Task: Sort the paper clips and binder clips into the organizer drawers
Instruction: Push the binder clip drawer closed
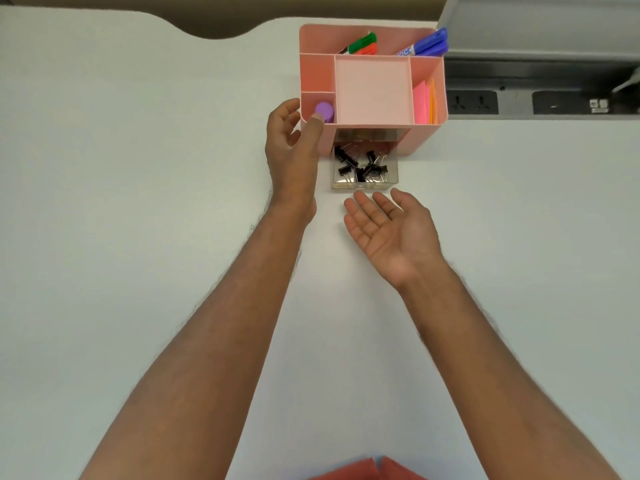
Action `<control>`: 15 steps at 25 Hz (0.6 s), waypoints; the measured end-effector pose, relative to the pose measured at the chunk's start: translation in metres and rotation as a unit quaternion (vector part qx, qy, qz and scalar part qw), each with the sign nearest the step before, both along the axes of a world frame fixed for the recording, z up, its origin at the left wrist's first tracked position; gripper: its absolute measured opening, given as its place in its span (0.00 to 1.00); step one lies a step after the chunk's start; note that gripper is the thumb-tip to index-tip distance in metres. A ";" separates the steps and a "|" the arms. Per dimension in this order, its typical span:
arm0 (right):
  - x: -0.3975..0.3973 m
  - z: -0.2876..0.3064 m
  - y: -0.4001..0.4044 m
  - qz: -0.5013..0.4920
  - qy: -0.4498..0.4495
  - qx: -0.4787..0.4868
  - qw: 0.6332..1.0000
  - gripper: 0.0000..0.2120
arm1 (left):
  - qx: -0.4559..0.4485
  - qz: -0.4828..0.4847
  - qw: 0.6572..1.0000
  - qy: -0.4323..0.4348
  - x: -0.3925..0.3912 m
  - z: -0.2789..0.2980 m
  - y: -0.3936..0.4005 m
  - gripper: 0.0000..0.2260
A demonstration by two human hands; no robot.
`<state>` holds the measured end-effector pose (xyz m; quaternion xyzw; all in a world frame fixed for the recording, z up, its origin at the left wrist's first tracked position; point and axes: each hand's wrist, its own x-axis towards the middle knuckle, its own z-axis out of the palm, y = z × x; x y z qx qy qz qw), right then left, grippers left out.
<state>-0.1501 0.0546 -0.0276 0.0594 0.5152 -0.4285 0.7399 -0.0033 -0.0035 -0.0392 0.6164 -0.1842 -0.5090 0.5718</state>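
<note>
My right hand (389,230) lies open, palm up, just before the clear plastic drawer (365,171) full of black binder clips (360,166). My left hand (294,147) steadies the pink plastic organizer (374,88), fingers relaxed. I should push the drawer straight in, slowly.
</note>
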 end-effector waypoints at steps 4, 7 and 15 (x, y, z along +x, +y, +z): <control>0.004 0.008 -0.026 0.001 -0.026 0.002 1.000 0.20 | 0.001 0.002 1.000 0.002 0.001 -0.001 -0.001 0.17; 0.009 0.012 -0.045 0.011 -0.013 -0.007 1.000 0.17 | 0.005 0.000 1.000 -0.005 0.001 -0.001 -0.002 0.17; 0.014 0.011 -0.061 0.023 0.008 -0.025 0.999 0.14 | -0.009 0.001 1.000 -0.015 0.000 -0.003 -0.003 0.16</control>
